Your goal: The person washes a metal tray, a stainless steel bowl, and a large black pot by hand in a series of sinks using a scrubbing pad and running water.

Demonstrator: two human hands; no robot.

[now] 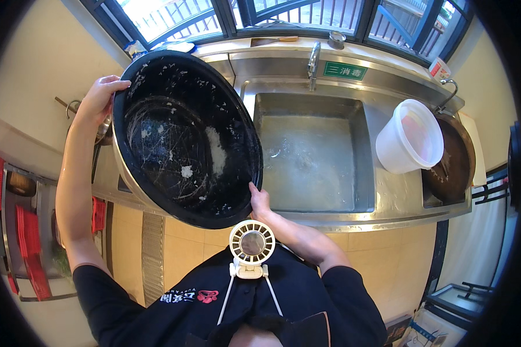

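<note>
Both my hands hold a large round black-lined basin [178, 143], tilted at the left of the sink. My left hand [100, 97] grips its upper left rim, with the thumb over the edge. At the lower right rim, my right hand [260, 201] has its thumb on the edge; its other fingers are mostly hidden. White bits that look like rice cling to the basin's inside, and a pale patch lies on its right side. Just right of it, the stainless steel sink [367, 173] holds cloudy water. The faucet [313, 65] stands behind that sink.
A white plastic bucket [390, 143] stands right of the sink, beside a brown round pan [453, 173] in another basin. On the back ledge lie a flat-bladed tool with a wooden handle [286, 39] and a small metal tin [337, 40]. Red baskets [28, 234] are at far left.
</note>
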